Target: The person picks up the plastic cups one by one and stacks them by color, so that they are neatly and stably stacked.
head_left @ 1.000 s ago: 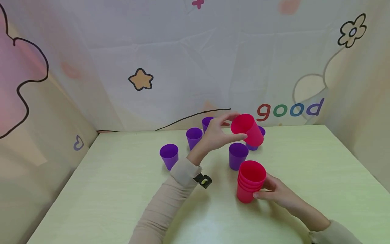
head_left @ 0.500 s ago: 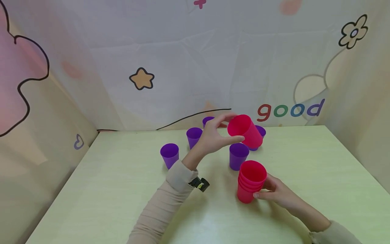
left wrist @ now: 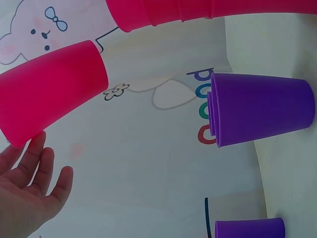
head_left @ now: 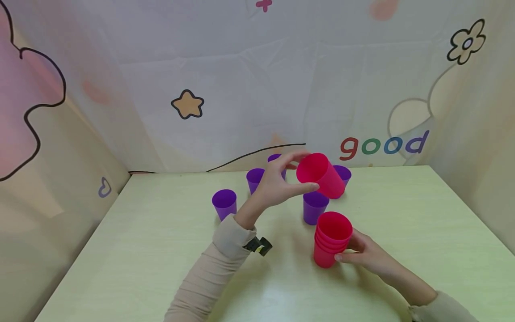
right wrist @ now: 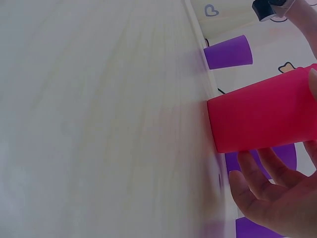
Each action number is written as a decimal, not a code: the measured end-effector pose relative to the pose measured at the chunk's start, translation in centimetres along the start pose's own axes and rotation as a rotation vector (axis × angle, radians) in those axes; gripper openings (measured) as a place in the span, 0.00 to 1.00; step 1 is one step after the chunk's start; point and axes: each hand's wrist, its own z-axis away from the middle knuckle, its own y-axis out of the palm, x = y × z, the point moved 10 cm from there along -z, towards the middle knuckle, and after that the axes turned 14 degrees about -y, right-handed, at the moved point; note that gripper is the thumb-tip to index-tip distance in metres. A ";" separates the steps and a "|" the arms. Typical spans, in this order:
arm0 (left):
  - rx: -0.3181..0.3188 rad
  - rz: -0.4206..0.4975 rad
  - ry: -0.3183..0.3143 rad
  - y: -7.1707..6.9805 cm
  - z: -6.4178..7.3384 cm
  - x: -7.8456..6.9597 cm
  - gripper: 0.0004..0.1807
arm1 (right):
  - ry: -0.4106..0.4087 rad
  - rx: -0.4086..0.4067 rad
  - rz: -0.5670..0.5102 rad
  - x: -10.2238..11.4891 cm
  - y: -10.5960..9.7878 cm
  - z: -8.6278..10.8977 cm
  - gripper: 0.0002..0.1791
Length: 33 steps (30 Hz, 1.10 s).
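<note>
My left hand (head_left: pixel 275 185) holds a single pinkish-red plastic cup (head_left: pixel 331 179) between thumb and fingers, raised above the purple cups. That cup is tilted, its mouth facing up and to the left. In the left wrist view the fingers (left wrist: pixel 37 158) lie against the side of the red cup (left wrist: pixel 54 91). Lower down, my right hand (head_left: pixel 368 255) grips a stack of nested red cups (head_left: pixel 327 252) from the right; the stack stands upright on the table. Just behind the stack is an upright purple cup (head_left: pixel 314 212), partly covered by the raised cup in the head view.
More purple cups stand mouth up: one at the left (head_left: pixel 224 203), two behind my left hand, including the rear cup (head_left: pixel 275 157), and one at the back right (head_left: pixel 344 172). A printed cloth (head_left: pixel 241 98) hangs behind the pale green table (head_left: pixel 141 250).
My left hand has drifted left and slightly down with the red cup, which now overlaps the near purple cup more. My right hand and the stack have stayed in place.
</note>
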 end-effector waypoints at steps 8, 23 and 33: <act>0.016 -0.015 0.004 0.1 0.7 -0.4 0.33 | 0.010 -0.001 -0.013 0.0 0.0 0.1 0.35; 0.065 -0.009 0.116 0.9 2.0 -2.1 0.32 | -0.016 0.005 -0.023 0.1 0.2 0.1 0.34; 0.096 -0.037 0.168 1.4 2.5 -2.6 0.31 | -0.002 0.009 -0.017 0.0 0.1 0.1 0.34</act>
